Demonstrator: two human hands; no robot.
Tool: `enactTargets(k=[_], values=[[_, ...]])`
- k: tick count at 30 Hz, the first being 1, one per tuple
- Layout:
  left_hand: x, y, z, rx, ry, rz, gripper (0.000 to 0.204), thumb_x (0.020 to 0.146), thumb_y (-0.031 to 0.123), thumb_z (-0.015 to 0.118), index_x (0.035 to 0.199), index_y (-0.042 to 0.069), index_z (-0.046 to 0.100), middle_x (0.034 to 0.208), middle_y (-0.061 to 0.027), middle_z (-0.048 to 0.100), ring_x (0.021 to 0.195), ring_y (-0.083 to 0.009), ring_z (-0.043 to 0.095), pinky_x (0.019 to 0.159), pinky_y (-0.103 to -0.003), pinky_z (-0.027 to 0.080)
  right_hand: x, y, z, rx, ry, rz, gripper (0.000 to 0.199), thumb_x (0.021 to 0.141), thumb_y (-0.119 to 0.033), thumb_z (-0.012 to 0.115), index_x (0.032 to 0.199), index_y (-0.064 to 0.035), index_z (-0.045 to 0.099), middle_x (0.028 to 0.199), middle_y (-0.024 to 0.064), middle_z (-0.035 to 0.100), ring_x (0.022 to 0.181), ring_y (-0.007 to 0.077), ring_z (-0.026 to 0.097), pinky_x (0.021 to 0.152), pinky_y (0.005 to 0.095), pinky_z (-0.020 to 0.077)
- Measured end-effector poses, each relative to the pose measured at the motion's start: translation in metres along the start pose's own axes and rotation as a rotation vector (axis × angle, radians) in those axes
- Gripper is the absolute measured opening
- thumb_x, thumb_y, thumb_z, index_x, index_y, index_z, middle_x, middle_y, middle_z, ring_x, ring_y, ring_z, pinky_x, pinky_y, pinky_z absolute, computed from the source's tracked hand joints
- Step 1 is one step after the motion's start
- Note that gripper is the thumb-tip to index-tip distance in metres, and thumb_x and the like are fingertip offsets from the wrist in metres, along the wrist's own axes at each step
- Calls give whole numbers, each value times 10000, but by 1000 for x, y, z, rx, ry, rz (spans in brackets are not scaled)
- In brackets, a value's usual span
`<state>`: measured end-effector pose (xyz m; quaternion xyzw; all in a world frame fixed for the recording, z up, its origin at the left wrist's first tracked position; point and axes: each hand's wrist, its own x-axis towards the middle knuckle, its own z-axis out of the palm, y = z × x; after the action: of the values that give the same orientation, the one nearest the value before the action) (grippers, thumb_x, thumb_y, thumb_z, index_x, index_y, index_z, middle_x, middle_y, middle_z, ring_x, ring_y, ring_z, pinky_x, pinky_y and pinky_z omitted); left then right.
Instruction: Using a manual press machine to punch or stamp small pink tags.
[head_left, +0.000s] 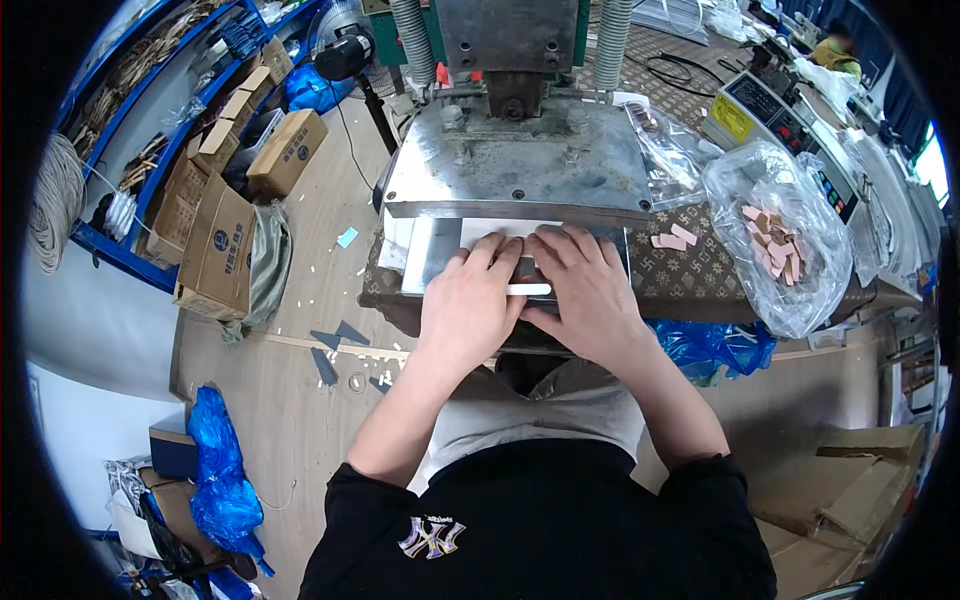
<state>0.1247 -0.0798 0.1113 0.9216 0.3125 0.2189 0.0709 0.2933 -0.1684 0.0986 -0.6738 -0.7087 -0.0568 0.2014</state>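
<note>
Both of my hands are at the front of a metal press, just before its heavy steel upper block (pixel 520 165). My left hand (pixel 466 300) has its fingers bent forward over a white sheet (pixel 485 230) lying on a shiny metal plate (pixel 425 258). A short white stick (pixel 529 289) juts out to the right between its thumb and index finger. My right hand (pixel 590 290) lies palm down beside it, fingers stretched forward over the sheet and plate, thumb pointing at the left hand. What lies under the palms is hidden.
To the right, a patterned cloth bears pink strips (pixel 675 238), a clear bag (pixel 780 240) of pink and brown pieces, and a control box (pixel 755 110). Cardboard boxes (pixel 215 245) and blue shelving (pixel 130 100) stand left. Grey and white scraps (pixel 325 365) litter the floor.
</note>
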Motion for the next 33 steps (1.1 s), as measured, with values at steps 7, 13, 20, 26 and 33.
enactTargets(k=[7, 13, 20, 26, 33], values=[[3, 2, -3, -4, -27, 16, 551, 849, 196, 743, 1385, 100, 659, 1372, -128, 634, 1083, -361, 683, 896, -455, 600, -1, 5, -13, 38, -47, 10, 640, 856, -359, 809, 1407, -96, 618, 1456, 108, 566, 1409, 336, 458, 1159, 502, 376], [3, 5, -4, -9, -40, 20, 574, 851, 213, 763, 1403, 111, 645, 1347, -143, 629, 1076, -364, 689, 867, -463, 610, -10, 12, -20, 117, -25, -60, 566, 860, -326, 815, 1347, -85, 657, 1460, 116, 578, 1390, 353, 477, 1160, 499, 371], [6, 6, -8, -5, -117, 12, 604, 875, 264, 779, 1440, 130, 614, 1343, -134, 614, 1050, -361, 713, 840, -455, 619, -37, 15, -49, 290, 38, 6, 471, 859, -246, 826, 1276, -79, 682, 1485, 122, 573, 1359, 372, 498, 1162, 486, 364], [4, 10, -8, -38, -131, 5, 557, 890, 251, 773, 1415, 122, 639, 1315, -116, 639, 1006, -344, 729, 835, -444, 618, -59, 20, -50, 328, 83, 93, 460, 850, -209, 833, 1265, -78, 682, 1507, 127, 563, 1346, 368, 506, 1167, 479, 362], [-24, -1, -64, -557, 204, 240, 280, 1000, 265, 690, 1184, 85, 798, 1072, -137, 720, 908, -295, 712, 784, -388, 567, -98, 15, -53, 232, 153, 164, 479, 838, -198, 838, 1277, -82, 685, 1520, 149, 554, 1357, 373, 506, 1173, 485, 354]])
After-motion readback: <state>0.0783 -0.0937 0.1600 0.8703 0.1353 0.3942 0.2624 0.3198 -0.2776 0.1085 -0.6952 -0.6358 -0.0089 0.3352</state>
